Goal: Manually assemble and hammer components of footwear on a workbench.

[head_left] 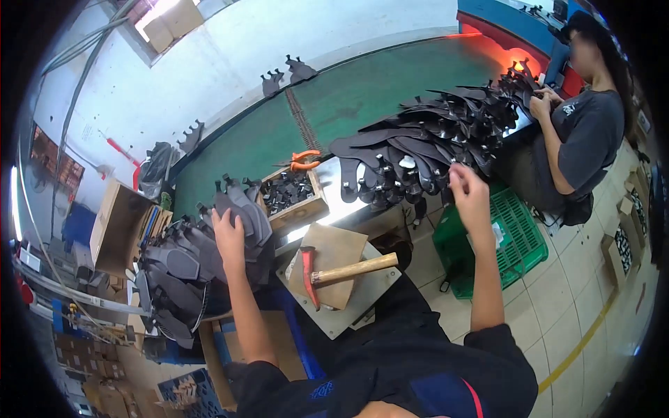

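My left hand (228, 235) lies with its fingers apart on a heap of dark grey shoe soles (182, 260) at the left, its fingertips near upright black stubs. Over the right part of the work surface, my right hand (470, 195) is at the near edge of a second, larger pile of dark shoe soles (401, 139), many with black heels pointing up. Its fingers are loosely bent, and no held thing shows in them. Between the hands stands a wooden box (300, 217) of small black pieces. A red-headed hammer (354, 269) rests on a square board (340, 244) before me.
Orange-handled pliers (304, 160) lie beyond the box on the green table (244, 150). A green plastic crate (512, 244) stands on the floor at right. Another person (589, 125) sits at the far right, handling soles near a glowing orange heater (517, 64).
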Demonstrator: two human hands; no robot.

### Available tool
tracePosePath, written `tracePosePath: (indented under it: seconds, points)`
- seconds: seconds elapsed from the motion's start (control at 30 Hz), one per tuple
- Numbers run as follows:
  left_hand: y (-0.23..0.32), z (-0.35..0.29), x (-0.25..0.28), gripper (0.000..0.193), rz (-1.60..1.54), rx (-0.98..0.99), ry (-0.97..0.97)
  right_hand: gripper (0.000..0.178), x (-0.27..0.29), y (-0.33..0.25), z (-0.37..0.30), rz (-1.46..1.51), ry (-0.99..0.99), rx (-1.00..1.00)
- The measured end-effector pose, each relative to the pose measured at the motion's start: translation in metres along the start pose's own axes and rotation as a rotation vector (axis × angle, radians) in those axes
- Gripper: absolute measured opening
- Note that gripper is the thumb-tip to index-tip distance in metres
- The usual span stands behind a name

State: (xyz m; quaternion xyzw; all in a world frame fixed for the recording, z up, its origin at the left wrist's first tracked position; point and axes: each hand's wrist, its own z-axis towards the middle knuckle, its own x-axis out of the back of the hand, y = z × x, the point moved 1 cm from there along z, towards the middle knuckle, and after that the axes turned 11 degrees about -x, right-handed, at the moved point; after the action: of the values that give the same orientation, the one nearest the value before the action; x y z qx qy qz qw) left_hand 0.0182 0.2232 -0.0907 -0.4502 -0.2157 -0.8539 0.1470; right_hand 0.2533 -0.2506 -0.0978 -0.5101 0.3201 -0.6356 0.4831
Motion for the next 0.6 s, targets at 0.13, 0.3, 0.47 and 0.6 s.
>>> tracePosePath:
  seconds: [0.13, 0.3, 0.47, 0.6]
  points:
    - [0.036, -0.020, 0.003, 0.037, 0.005, -0.081, 0.111, 0.025, -0.006, 0.023, 0.044, -0.378, -0.085, 0.214]
    - [0.070, -0.043, 0.020, 0.036, 0.021, -0.072, 0.098, 0.027, -0.036, 0.033, 0.069, -0.509, -0.400, 0.370]
    - [0.090, -0.056, 0.028, 0.035, -0.007, -0.132, 0.147, 0.026, -0.045, 0.027, 0.061, -0.098, -0.589, 0.052]
    - [0.099, -0.060, 0.026, 0.032, -0.082, -0.181, 0.176, 0.020, -0.047, 0.021, 0.078, 0.631, -0.253, -0.329]
